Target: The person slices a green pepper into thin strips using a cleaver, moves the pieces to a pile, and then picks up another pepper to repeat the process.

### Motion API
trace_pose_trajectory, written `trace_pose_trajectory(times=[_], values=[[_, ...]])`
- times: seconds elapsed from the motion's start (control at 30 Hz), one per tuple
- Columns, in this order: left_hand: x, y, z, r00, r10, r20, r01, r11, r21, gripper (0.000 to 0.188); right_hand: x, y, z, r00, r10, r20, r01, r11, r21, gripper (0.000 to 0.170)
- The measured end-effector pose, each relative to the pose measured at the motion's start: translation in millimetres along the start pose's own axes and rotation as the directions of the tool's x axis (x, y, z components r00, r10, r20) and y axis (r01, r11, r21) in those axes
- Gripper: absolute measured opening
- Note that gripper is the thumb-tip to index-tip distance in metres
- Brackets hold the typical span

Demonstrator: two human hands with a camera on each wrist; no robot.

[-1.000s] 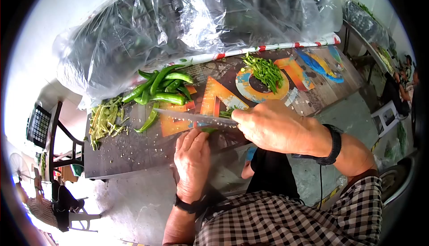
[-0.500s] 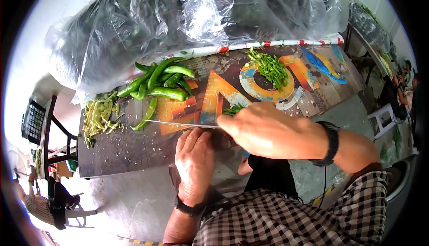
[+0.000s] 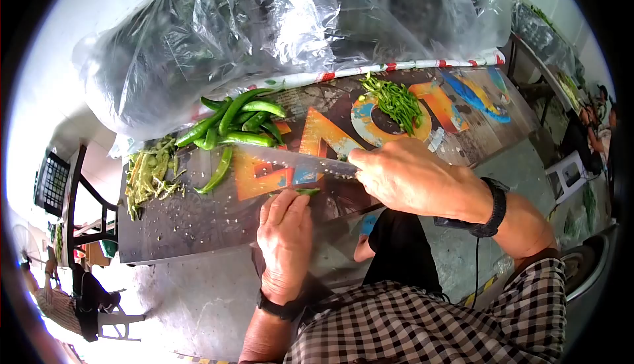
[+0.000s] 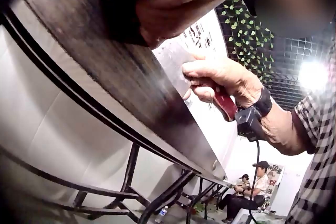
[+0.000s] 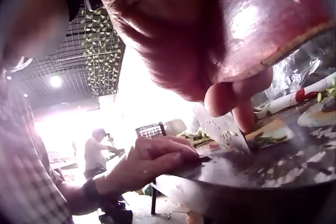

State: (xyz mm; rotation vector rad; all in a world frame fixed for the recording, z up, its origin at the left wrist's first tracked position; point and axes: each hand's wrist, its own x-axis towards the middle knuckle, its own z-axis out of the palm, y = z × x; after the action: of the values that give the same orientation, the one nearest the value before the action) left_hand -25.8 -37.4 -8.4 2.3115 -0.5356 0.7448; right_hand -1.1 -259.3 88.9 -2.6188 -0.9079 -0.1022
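In the head view my right hand [image 3: 416, 179] grips a knife [image 3: 297, 161] with speckles of seed on its blade. Its red handle [image 4: 224, 102] shows below the fingers in the left wrist view. My left hand [image 3: 285, 242] is bent over a piece of green pepper [image 3: 307, 191] near the table's front edge, fingertips on it. The blade is tilted above this piece, its tip pointing left. Most of the pepper piece is hidden under the fingers. A single curved pepper [image 3: 216, 171] lies beyond the left hand, beside a heap of whole green peppers [image 3: 247, 141].
Pale pepper cores [image 3: 150, 169] and scattered seeds cover the table's left end. Sliced green strips [image 3: 396, 105] are heaped toward the right on the printed tabletop [image 3: 198, 235]. Large plastic-wrapped bags [image 3: 297, 27] line the back edge. Other people sit farther off.
The knife came down beside the left fingertips with the right hand shifting left, then lifted and tilted as that hand moved back right. The left hand has barely moved.
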Motion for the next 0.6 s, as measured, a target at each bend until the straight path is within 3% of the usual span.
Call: trace_pose_trajectory(times=[0.4, 0.6], values=[[-2.6, -2.8, 2.1, 1.000, -0.012, -0.006, 0.012, 1.000, 0.024, 0.020, 12.6, -17.0, -5.4, 0.983, -0.043, 0.181, 0.037, 0.999, 0.035, 0.012], [-2.7, -2.5, 3.9, 1.000, -0.009, 0.008, 0.009, 1.000, 0.019, 0.019, 47.1, -16.3, 16.5, 0.972, -0.202, 0.123, 0.198, 0.979, 0.048, 0.009]])
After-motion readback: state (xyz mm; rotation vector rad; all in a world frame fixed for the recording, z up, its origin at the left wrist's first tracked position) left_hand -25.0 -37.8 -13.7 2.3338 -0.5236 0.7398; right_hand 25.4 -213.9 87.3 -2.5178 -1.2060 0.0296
